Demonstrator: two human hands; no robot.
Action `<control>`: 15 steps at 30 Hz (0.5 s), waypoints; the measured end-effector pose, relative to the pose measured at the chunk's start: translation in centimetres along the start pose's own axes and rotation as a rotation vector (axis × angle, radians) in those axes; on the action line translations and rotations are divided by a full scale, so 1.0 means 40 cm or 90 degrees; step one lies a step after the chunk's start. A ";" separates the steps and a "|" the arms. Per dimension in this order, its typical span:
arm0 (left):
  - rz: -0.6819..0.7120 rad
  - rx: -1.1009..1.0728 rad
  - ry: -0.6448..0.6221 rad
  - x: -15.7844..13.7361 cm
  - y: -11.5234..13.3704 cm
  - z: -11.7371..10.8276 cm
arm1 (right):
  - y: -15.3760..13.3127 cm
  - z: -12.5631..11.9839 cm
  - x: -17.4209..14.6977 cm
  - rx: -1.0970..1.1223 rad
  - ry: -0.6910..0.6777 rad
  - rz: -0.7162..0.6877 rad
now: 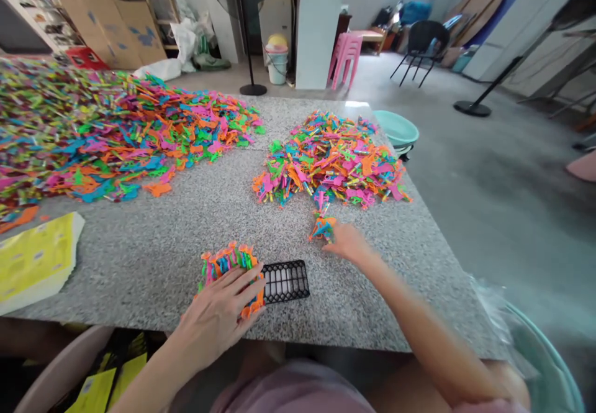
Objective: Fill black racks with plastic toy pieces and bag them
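Note:
My left hand (226, 304) lies flat, fingers stretched, over a row of colourful small plastic toys (230, 258) set side by side in a black plastic rack (286, 281). The rack's right part shows bare slots; its left part is hidden under the toys and hand. My right hand (347, 242), somewhat blurred, has its fingers closed at a little bunch of orange, blue and pink toys (322, 228). That bunch is just in front of a loose heap of the same toys (333, 161), some seemingly pistol-shaped.
A much larger heap of toys (116, 133) covers the left back of the speckled stone table (162, 233). Yellow printed sheets (37, 258) lie at the left edge. A teal basin (398, 128) stands beyond the right edge, and a plastic-lined tub (535, 351) at front right.

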State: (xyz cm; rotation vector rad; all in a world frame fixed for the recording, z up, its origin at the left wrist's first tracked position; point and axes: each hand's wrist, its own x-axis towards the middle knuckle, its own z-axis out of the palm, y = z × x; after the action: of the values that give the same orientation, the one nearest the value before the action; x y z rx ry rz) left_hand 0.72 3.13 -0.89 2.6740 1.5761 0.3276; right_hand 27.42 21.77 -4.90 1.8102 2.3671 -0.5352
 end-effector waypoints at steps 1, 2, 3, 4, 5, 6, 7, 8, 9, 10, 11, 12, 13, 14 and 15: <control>-0.001 -0.002 -0.011 -0.004 -0.003 -0.001 | -0.001 -0.010 -0.012 -0.037 0.005 -0.011; -0.004 -0.002 -0.022 -0.007 -0.005 -0.002 | -0.004 -0.022 -0.015 -0.083 0.028 -0.026; -0.005 -0.002 -0.034 -0.009 -0.006 -0.004 | -0.008 -0.035 -0.010 -0.134 0.063 -0.048; -0.002 0.000 -0.046 -0.010 -0.006 -0.007 | -0.013 -0.046 0.004 -0.185 0.098 -0.082; 0.001 0.005 -0.056 -0.010 -0.005 -0.010 | -0.016 -0.055 0.024 -0.228 0.124 -0.127; 0.006 0.012 -0.060 -0.008 -0.002 -0.013 | -0.018 -0.061 0.047 -0.263 0.134 -0.187; 0.009 0.022 -0.059 -0.007 0.001 -0.017 | -0.016 -0.065 0.070 -0.290 0.129 -0.253; 0.009 0.034 -0.053 -0.005 0.005 -0.021 | -0.010 -0.067 0.092 -0.307 0.114 -0.310; 0.008 0.047 -0.042 -0.003 0.008 -0.025 | 0.001 -0.067 0.109 -0.315 0.098 -0.350; 0.009 0.058 -0.024 -0.001 0.011 -0.028 | 0.015 -0.065 0.121 -0.313 0.092 -0.370; 0.013 0.067 -0.005 0.000 0.014 -0.029 | 0.030 -0.062 0.125 -0.295 0.101 -0.373; 0.022 0.071 0.012 0.001 0.015 -0.030 | 0.042 -0.055 0.121 -0.258 0.125 -0.359; 0.031 0.071 0.023 0.001 0.016 -0.030 | 0.050 -0.045 0.109 -0.198 0.156 -0.336; 0.040 0.067 0.030 0.000 0.016 -0.029 | 0.048 -0.028 0.090 -0.114 0.183 -0.314; 0.044 0.060 0.032 0.000 0.015 -0.028 | 0.036 -0.005 0.065 -0.008 0.197 -0.297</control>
State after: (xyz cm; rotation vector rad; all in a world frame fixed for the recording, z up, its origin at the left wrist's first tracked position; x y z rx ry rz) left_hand 1.02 2.72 0.28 2.8176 1.5535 0.3332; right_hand 28.10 24.56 -5.78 1.4145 3.0159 -0.2922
